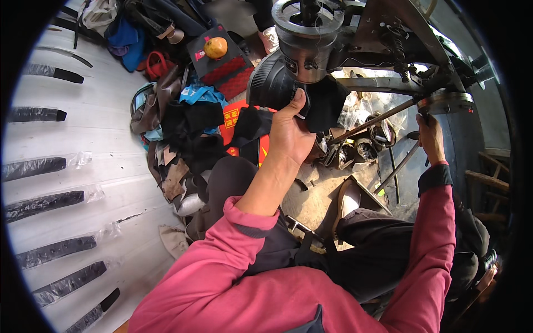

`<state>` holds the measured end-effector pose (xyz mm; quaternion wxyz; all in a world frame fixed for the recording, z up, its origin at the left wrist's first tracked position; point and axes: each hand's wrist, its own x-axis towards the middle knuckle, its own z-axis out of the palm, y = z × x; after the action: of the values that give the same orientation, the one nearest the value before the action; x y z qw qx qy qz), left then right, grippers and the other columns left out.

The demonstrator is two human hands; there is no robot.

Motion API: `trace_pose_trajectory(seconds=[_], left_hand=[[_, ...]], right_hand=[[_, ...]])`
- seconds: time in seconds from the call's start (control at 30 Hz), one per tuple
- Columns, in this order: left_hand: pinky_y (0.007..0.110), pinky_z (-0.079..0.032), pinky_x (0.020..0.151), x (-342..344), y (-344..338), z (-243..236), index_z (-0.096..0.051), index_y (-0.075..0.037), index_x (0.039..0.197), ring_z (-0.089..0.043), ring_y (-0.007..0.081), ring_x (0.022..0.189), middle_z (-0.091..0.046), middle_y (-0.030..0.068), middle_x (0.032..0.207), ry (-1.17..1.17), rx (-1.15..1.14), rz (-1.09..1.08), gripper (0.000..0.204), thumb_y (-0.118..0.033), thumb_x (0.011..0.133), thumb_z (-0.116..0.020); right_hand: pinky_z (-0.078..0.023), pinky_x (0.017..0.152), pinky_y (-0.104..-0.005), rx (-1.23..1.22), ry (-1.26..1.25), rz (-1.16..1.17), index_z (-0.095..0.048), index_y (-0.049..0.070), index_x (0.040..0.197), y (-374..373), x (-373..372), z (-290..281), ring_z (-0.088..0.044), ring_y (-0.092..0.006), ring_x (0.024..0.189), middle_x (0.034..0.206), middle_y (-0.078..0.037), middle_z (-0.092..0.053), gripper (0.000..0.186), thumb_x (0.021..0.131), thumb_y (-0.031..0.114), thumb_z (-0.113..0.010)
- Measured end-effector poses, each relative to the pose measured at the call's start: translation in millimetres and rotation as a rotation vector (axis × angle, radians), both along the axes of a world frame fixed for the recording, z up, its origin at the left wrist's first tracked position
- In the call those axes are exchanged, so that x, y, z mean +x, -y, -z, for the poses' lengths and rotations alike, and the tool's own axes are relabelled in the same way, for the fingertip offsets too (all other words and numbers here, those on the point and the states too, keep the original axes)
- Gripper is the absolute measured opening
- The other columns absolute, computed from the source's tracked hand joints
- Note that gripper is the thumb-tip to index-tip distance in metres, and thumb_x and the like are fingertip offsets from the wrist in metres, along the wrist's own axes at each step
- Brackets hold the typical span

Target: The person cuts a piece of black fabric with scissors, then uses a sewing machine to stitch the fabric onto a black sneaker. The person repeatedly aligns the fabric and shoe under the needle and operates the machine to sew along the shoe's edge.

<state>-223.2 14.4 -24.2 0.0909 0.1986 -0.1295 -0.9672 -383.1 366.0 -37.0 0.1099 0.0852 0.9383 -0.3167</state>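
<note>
Hiding part of shoe [272, 83]: machine head [308, 50], shoe at its lower left edge. Left hand [294, 127] reaching up, gripping shoe, thumb on top, other fingers hidden. Right hand [431, 139] raised, curled round handle [425, 117] below wheel [445, 104].

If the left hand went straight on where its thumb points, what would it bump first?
Beyond the black ribbed item the left hand holds, probably the machine's round metal head, though depth is hard to judge.
</note>
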Motion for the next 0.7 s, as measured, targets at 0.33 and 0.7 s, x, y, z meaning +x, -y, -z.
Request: trace_pose_trajectory(seconds=[0.33, 0.7], left_hand=[[0.051, -0.041, 0.121, 0.8, 4.5, -5.4, -0.064, -0.005, 0.135, -0.060, 0.0305, 0.132, -0.068, 0.0089, 0.136, 0.019, -0.067, 0.052, 0.045, -0.022, 0.096, -0.078], [0.046, -0.046, 0.116, -1.8, 3.0, -8.5, -0.065, -0.010, 0.132, -0.063, 0.0249, 0.127, -0.069, 0.0040, 0.132, -0.018, -0.046, 0.045, 0.040, -0.019, 0.096, -0.078]], right_hand=[[-0.050, 0.078, -0.0308, -0.027, -0.567, -0.087, -0.070, 0.003, 0.121, -49.5, -19.8, -84.8, -0.062, -0.0137, 0.084, 0.098, -0.007, -0.072, 0.025, 0.107, 0.022, -0.061], [-0.053, 0.076, -0.0439, 0.107, -0.155, -0.028, -0.062, 0.005, 0.125, -61.8, -31.9, 14.2, -0.069, -0.0361, 0.085, 0.098, -0.018, -0.071, 0.033, 0.103, 0.030, -0.061]])
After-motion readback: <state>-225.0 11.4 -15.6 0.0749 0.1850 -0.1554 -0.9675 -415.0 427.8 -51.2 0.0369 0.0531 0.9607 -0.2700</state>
